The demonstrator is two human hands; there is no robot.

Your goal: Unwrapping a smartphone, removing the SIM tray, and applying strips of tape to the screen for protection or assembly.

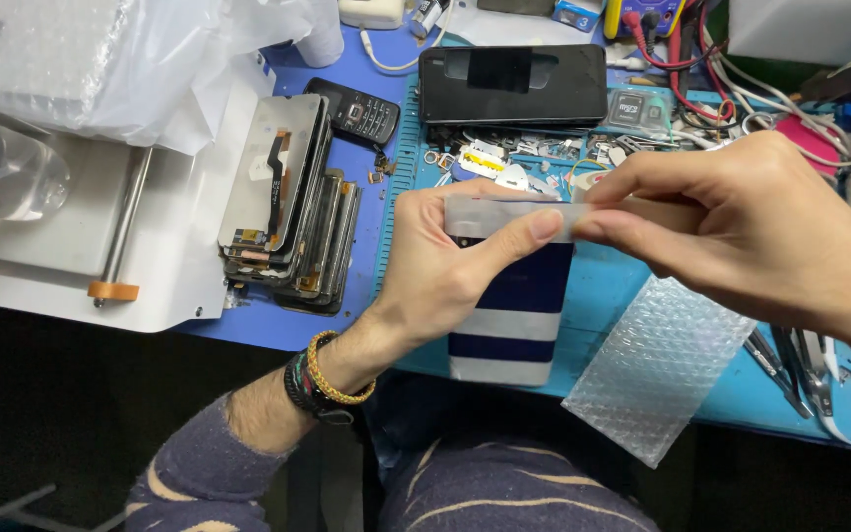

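Your left hand (440,261) grips one flat dark-blue phone panel with pale tape bands (514,320). Your right hand (741,217) pinches its top grey strip (504,215). One bubble-wrap sheet (657,369) lies beside it.

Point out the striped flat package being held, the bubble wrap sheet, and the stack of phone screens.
Striped package (512,330), head view, lower white band.
Bubble wrap sheet (657,369), head view, centre.
Stack of phone screens (273,187), head view, top panel's back.
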